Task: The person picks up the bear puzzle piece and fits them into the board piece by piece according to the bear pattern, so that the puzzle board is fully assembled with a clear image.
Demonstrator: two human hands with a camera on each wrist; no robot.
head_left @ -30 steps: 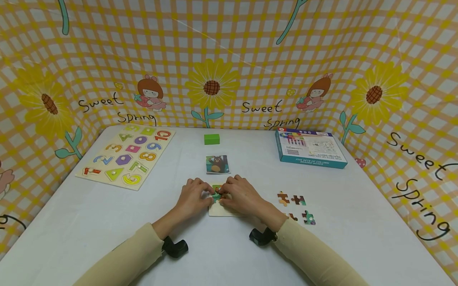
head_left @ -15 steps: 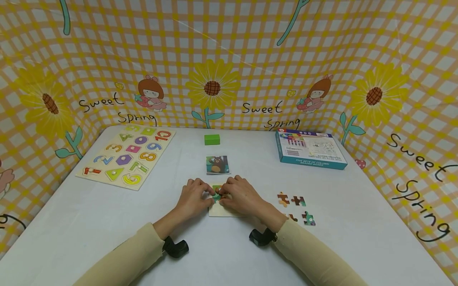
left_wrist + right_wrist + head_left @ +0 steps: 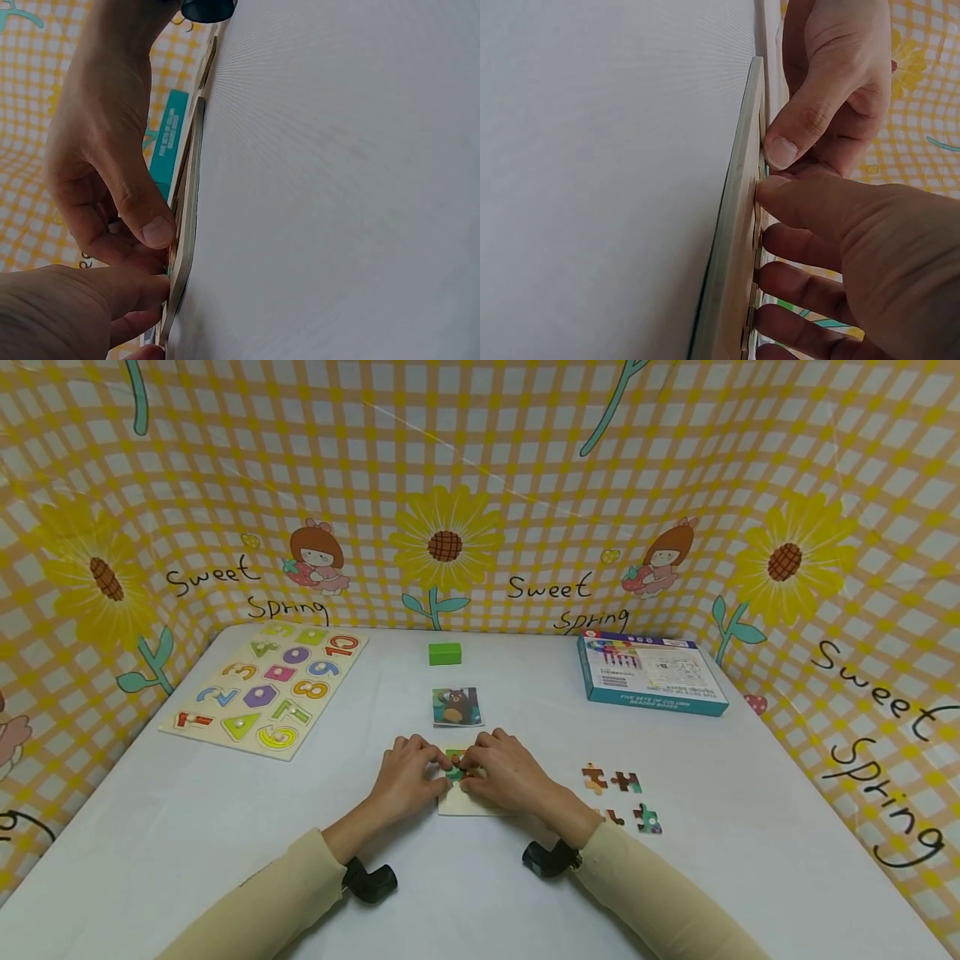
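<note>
A small wooden puzzle board (image 3: 476, 806) lies in front of me, its near part bare wood and its far part bearing coloured pieces. Thumb and forefinger of my left hand (image 3: 405, 774) pinch at the left side of a teal-and-brown puzzle piece (image 3: 454, 772) on the board. From the right, my right hand (image 3: 510, 770) grips the same piece, thumb on the near side. In the right wrist view its other fingertips (image 3: 784, 279) rest along the laid pieces. My hands cover much of the board.
Several loose puzzle pieces (image 3: 594, 778) lie right of the board, some partly behind my right wrist. Beyond it are a bear picture card (image 3: 456, 707) and a green block (image 3: 445, 654). A number board (image 3: 273, 689) lies back left, a teal box (image 3: 652, 672) back right.
Both hands stay at the same spot on the board, with hardly any visible finger movement. The loose pieces lie as before.
</note>
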